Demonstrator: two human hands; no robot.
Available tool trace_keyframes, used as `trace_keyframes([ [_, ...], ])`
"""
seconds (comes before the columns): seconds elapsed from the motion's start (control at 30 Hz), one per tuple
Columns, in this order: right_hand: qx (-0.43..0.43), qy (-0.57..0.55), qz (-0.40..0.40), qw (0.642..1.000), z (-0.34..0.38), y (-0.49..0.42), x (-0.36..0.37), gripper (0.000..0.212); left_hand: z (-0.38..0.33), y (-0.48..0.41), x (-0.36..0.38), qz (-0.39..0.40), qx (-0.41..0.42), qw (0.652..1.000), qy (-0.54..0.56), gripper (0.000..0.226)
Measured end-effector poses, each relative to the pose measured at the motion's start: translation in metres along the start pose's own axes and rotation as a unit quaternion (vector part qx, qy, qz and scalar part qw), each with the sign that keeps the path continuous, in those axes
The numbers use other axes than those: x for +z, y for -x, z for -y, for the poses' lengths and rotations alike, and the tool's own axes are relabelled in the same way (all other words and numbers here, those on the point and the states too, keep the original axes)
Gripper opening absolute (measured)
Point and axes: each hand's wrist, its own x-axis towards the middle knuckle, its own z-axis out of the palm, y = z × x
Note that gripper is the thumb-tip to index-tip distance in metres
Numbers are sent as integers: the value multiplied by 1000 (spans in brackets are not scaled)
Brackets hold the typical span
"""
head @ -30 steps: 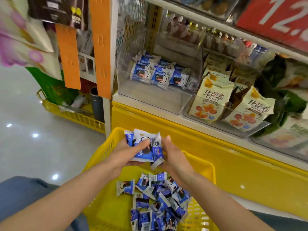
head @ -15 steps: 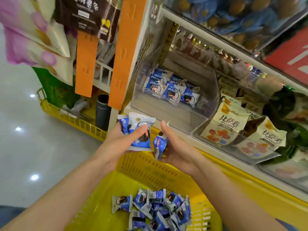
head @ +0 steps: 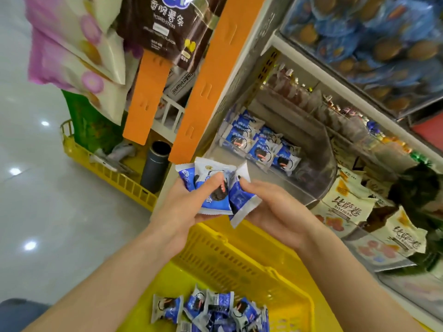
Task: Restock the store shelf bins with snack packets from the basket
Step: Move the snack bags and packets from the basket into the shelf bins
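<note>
At the centre of the frame the left hand (head: 177, 207) grasps a small fan of blue-and-white snack packets (head: 211, 167), its thumb pressed across the front one. The right hand (head: 271, 207) pinches a further packet (head: 242, 200) near its upper edge, touching the fan's right side. Both hover above the far rim of the yellow basket (head: 239, 248), and a heap of matching packets (head: 211, 307) lies inside it at the bottom of the frame. The target looks to be the clear bin (head: 318, 178) right of centre on the shelf, which already has a few of the same packets lined up towards its back, with the bin's floor showing in front of them. The step in hand, as I judge it, is gathering the bundle before carrying it up into that bin. To do it well, square the packets so the crimped ends line up and the printed faces point one way, and tuck the loose one under the left thumb so nothing slips. Then bring the bundle in over the bin's front edge and set it down in front of the row. The cream bags (head: 345, 207) at the right are another product, so keep clear of them
</note>
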Motion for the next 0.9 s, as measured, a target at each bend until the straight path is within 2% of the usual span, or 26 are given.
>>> trace_keyframes([
  [0.1,-47,153,-92,983,-4,2,14,34,-3,0,4,1,-1,1000,11,55],
  [0.17,-108,267,-154,945,-7,1,22,45,-4,2,7,9,-9,999,33,57],
  [0.23,-154,308,-181,921,-9,-2,25,49,-5,4,10,12,-16,998,53,56],
  [0.3,-94,278,-181,939,-6,-2,22,49,-6,5,12,10,-27,997,69,56],
  [0.37,-34,224,-121,967,1,3,15,39,-7,4,12,4,-51,995,86,53],
  [0.43,-22,178,-50,983,7,11,6,26,-8,4,11,-8,-79,992,102,44],
  [0.47,-19,161,-27,986,9,15,1,25,-9,4,12,-10,-89,990,105,41],
  [0.53,-11,161,-17,987,12,22,-8,37,-8,6,14,-6,-99,991,91,38],
  [0.6,6,221,-20,975,13,28,-14,50,-6,9,19,-4,-101,992,78,38],
  [0.67,16,281,-26,959,15,34,-18,52,-5,12,22,0,-102,992,80,40],
  [0.77,-17,267,-60,962,24,39,-29,50,-8,13,20,-14,-80,992,100,44],
  [0.83,-47,236,-119,963,34,37,-42,49,-11,12,17,-51,-48,993,93,50],
  [0.9,-74,255,-212,940,43,26,-54,44,-16,10,14,-66,-20,995,73,58],
])
